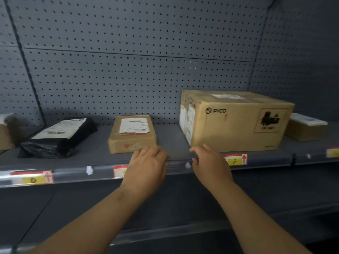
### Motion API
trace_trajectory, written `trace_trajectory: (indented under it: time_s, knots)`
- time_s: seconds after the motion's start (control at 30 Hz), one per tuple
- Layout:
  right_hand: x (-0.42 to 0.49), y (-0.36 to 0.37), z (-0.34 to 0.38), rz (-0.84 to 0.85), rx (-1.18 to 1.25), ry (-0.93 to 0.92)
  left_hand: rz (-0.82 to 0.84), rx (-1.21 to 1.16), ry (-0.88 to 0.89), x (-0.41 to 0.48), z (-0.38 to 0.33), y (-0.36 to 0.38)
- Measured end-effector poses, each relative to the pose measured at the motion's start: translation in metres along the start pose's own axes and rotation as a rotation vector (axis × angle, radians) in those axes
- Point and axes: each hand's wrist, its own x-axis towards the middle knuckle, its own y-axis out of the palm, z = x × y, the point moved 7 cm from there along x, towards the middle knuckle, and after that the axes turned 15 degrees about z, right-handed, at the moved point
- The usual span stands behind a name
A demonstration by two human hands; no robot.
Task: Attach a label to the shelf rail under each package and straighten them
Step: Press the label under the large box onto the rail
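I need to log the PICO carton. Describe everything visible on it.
The PICO carton is a brown corrugated cardboard box, the largest on the shelf, closed, upright, angled slightly. Its front bears the PICO logo and a red-bordered hazard mark; white labels sit on top and the left side. The right hand hovers near its lower front corner.

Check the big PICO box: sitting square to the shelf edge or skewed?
Skewed. The PICO box shows both its front and its left side, and its bottom front edge runs at an angle to the shelf rail.
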Motion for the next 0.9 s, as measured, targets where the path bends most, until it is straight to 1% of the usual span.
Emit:
trace_trajectory:
  time_s: [0.23,0.43,0.6,0.77,0.9]
  knots:
    - [-0.006,-0.040,-0.104,0.001,-0.033,0.057,0.015,-0.035,0.057,0.051,-0.096,0.021]
    - [-0.001,-0.045,-0.159,0.110,-0.073,0.014,0.085,-0.055,0.011,0.081,-0.143,0.045]
    - [-0.002,-0.047,-0.177,0.178,-0.081,-0.055,0.195,-0.108,-0.066,0.092,-0.157,0.070]
    - [-0.001,-0.045,-0.182,0.165,-0.073,-0.106,0.155,-0.127,-0.080,0.091,-0.162,0.071]
    - [0.000,-0.044,-0.181,0.169,-0.079,-0.120,0.179,-0.123,-0.102,0.092,-0.161,0.073]
